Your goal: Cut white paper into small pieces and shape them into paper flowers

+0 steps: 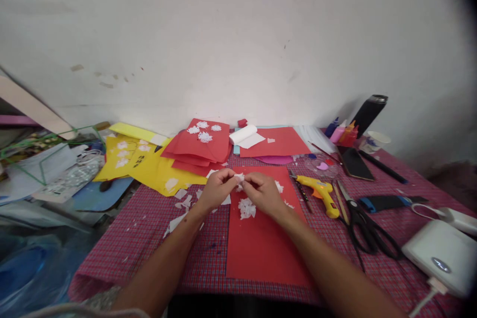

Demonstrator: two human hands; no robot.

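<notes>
My left hand (pixel 219 189) and my right hand (pixel 264 193) meet above a red paper sheet (pixel 266 253), fingers pinched on a small crumpled piece of white paper (pixel 239 177). Just below them a white paper flower (pixel 247 208) lies on the sheet. More white ruffled paper (pixel 279 187) shows beyond my right hand, partly covered by it. White paper scraps (pixel 183 202) are scattered on the checked cloth left of my left hand.
Red sheets with white flowers (pixel 208 144) and yellow papers (pixel 164 169) lie at the back left. A white paper roll (pixel 244 135) rests behind my hands. To the right are a yellow glue gun (pixel 316 191), black scissors (pixel 367 223), a phone (pixel 355 163), paint bottles (pixel 338 132) and a white device (pixel 441 253).
</notes>
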